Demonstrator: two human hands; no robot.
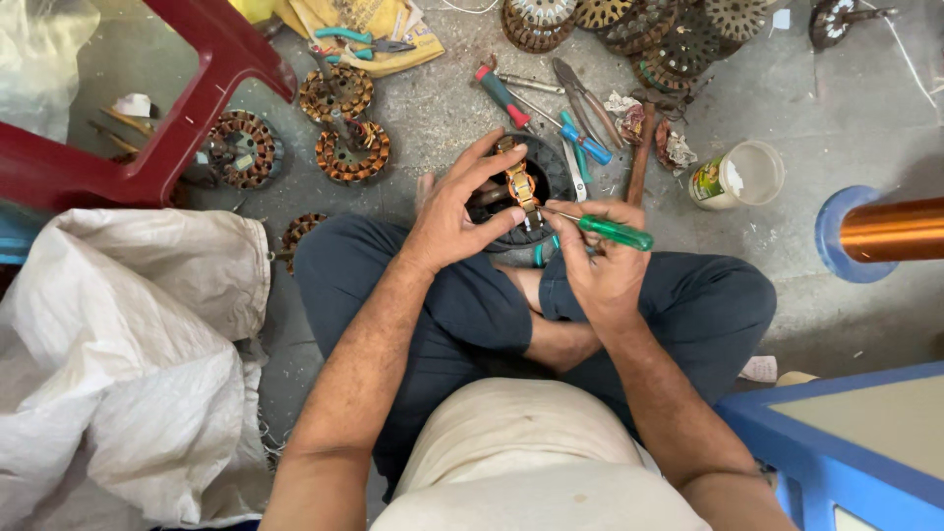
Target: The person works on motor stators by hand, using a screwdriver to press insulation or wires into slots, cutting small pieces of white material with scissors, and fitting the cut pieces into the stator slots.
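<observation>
I sit cross-legged on a concrete floor. My left hand (460, 208) grips a dark round motor stator (547, 173) resting by my knees, fingers curled around a small copper winding piece (518, 183) at its middle. My right hand (598, 258) holds a green-handled screwdriver (614, 232), its thin metal tip touching that winding piece from the right.
Copper-wound stators (352, 151) lie to the left and in a pile at the top (639, 25). Pliers (580, 98), a red-handled screwdriver (503, 96), a blue-handled tool (586, 144) and a white cup (752, 173) lie ahead. A red stool (187, 108), white sack (138, 354), copper wire spool (890, 231) and blue box (846, 442) surround me.
</observation>
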